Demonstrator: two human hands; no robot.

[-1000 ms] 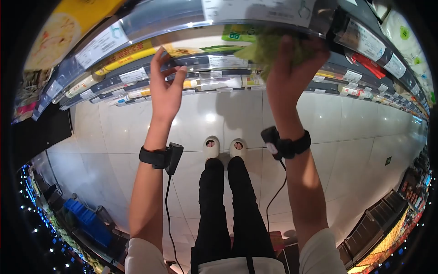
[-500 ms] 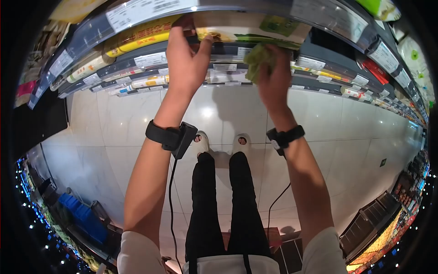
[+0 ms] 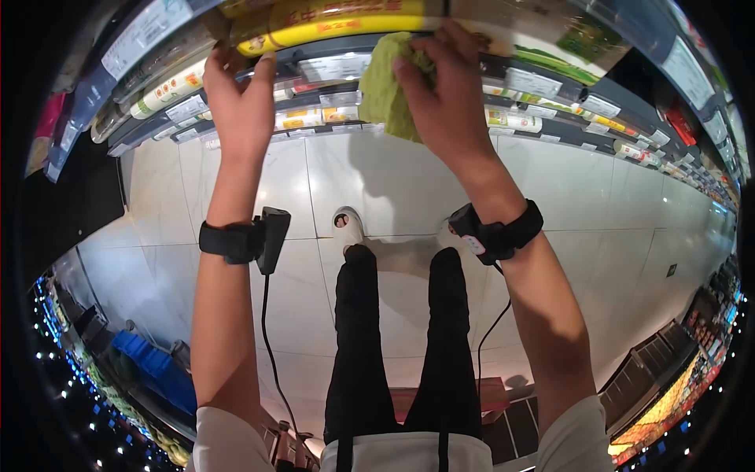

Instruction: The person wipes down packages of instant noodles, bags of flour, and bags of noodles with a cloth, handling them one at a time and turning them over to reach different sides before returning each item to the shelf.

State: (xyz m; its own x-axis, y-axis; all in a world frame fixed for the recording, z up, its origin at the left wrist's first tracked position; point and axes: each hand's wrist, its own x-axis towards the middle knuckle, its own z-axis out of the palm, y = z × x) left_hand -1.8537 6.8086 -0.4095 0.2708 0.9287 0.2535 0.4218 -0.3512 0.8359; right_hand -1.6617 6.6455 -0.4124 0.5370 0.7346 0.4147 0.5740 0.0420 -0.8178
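Note:
A long yellow pack of dried noodles point(image 3: 338, 22) with red print lies along the upper shelf edge. My left hand point(image 3: 240, 106) is at its left end, thumb and fingers curled around that end; the fingertips are partly hidden. A crumpled green cloth point(image 3: 387, 90) hangs from my right hand point(image 3: 452, 94), pinched between thumb and fingers. The upper fingers of that hand reach the right end of the yellow pack. To its right lies a large pack with a green field picture point(image 3: 554, 63).
Lower shelf tiers hold rows of packs, including a white patterned pack point(image 3: 174, 88), behind price labels point(image 3: 334, 68). A red item point(image 3: 680, 126) sits on the right. Pale floor tiles point(image 3: 582, 197) lie below. Behind me are a blue crate point(image 3: 153, 366) and a brown slatted stand point(image 3: 645, 366).
My view has shifted left along the shelf. The left hand has moved to the yellow pack's left end. My right hand, with the cloth, has come to its right end. My feet stand wider apart.

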